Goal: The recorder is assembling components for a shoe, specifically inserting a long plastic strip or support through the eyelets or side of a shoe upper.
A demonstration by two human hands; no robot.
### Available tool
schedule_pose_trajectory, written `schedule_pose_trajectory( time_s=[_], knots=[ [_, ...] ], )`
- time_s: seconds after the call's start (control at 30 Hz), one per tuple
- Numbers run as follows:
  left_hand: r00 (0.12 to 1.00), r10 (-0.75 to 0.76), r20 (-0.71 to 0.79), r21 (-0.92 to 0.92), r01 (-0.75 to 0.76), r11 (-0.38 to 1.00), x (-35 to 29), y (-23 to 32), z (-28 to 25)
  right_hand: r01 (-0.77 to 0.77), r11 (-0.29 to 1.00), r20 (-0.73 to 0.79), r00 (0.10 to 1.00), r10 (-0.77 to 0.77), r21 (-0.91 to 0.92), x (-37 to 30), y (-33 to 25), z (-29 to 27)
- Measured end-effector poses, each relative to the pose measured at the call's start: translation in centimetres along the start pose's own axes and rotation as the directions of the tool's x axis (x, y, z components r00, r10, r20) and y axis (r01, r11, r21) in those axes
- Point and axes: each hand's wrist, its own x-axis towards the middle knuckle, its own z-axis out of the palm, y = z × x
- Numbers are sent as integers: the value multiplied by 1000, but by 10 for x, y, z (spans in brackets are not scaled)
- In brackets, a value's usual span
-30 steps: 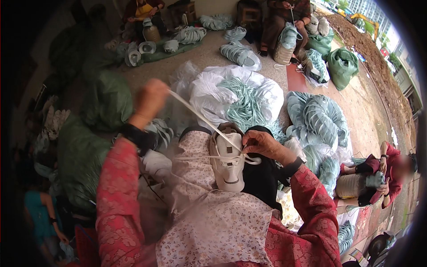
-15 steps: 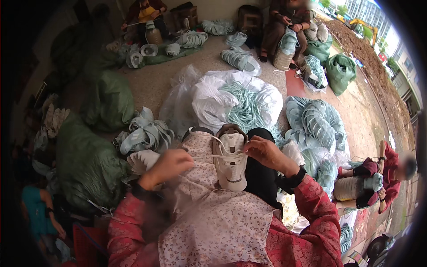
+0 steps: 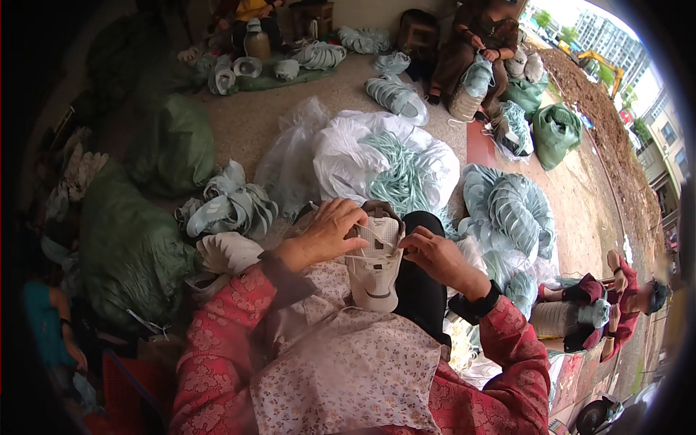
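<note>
A cream-and-beige shoe upper (image 3: 373, 279) rests on my lap over a flowered apron (image 3: 341, 362), its toe toward me and its dark-lined opening away from me. A pale shoelace (image 3: 366, 256) crosses its front. My left hand (image 3: 326, 235) reaches over the shoe's left edge near the upper eyelets, fingers closed on the lace. At the right edge, my right hand (image 3: 438, 257) pinches the lace between thumb and fingertips. The fingers partly cover the lace ends.
Beyond my knees lies a white sack (image 3: 341, 148) full of pale green laces (image 3: 399, 170). Bundled light-blue shoe pieces (image 3: 511, 206) lie to its right, grey-white ones (image 3: 232, 203) to its left. Green sacks (image 3: 130, 254) stand at left. Other people (image 3: 475, 51) sit working around.
My left hand has moved from left of the shoe, where it drew the lace out, up and right onto the shoe's upper left edge. My right hand stays by the right edge.
</note>
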Motion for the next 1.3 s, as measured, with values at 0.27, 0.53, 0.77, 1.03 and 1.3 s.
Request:
schedule_pose_trajectory(
  time_s=[0.27,0.53,0.77,1.03,1.3],
  knots=[
    [986,94,141,-52,-88,995,24,-6,15,414,747,49,887,-458,-521,9,12,9],
    [922,-156,354,-375,293,880,40,-10,18,310,587,-63,847,-528,-748,19,18,20],
    [848,-256,463,-840,513,180,34,-35,20,257,908,-62,954,-293,-332,6,28,14],
    [883,-423,201,-860,366,356,28,4,2,261,894,-262,893,-367,-363,26,21,8],
    [515,-248,821,-486,857,170,-66,47,-16,246,846,-133,930,-344,-473,46,26,23]
  ],
)
